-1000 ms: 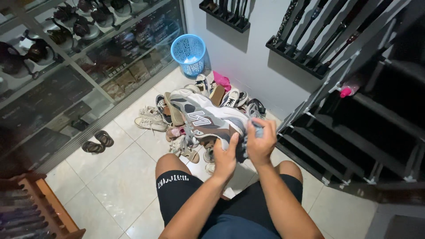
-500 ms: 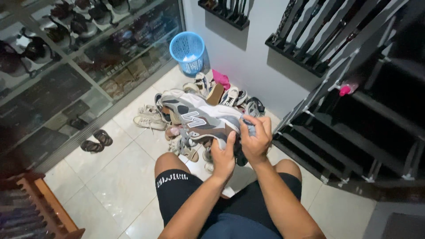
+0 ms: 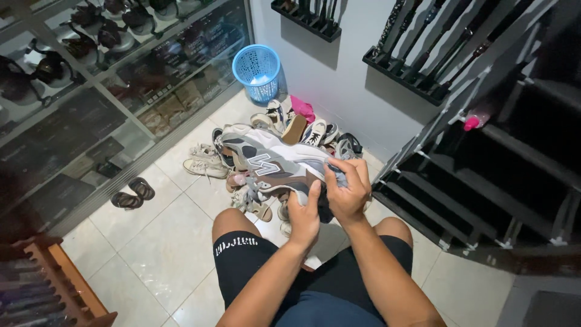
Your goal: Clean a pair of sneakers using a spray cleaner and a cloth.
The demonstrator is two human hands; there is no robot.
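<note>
Black shorts (image 3: 254, 272) cover the seated person's knees, nearest the camera. Just above them the left hand (image 3: 304, 219) clasps the heel of a grey and white sneaker (image 3: 272, 158) from below, while the right hand (image 3: 347, 192) is closed around its heel end from the side. The sneaker is held in the air, toe pointing left, with brown patches and a white sole. Beyond it a heap of shoes (image 3: 302, 124) lies on the tiled floor (image 3: 163, 242), and a blue basket (image 3: 257, 71) stands against the wall.
</note>
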